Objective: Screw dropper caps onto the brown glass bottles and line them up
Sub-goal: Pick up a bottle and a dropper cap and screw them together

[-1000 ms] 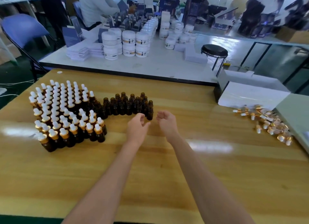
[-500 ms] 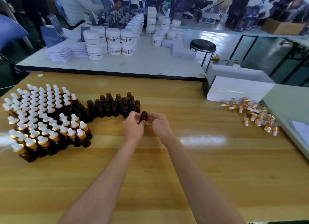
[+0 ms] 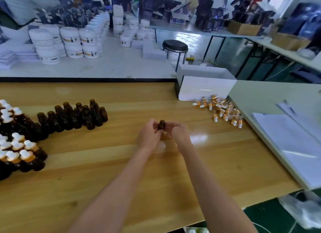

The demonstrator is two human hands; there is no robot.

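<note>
My left hand [image 3: 149, 137] grips a small uncapped brown glass bottle [image 3: 161, 125] above the wooden table [image 3: 104, 172]. My right hand [image 3: 178, 132] is at the bottle's right side with curled fingers touching it. Several uncapped brown bottles [image 3: 78, 116] stand in a cluster to the left. Capped bottles with white dropper bulbs [image 3: 19, 151] are lined up at the far left edge. A heap of loose gold and white dropper caps [image 3: 224, 111] lies on the table to the right.
A white box [image 3: 205, 88] stands behind the cap heap. A pale green board [image 3: 278, 100] with white paper sheets [image 3: 291, 142] borders the right side. White jars [image 3: 73, 41] and a black stool [image 3: 175, 45] are beyond the table's far edge.
My hands took one bottle from the right end of the uncapped cluster and carried it away to the right. The view swung right, bringing the cap heap closer to centre.
</note>
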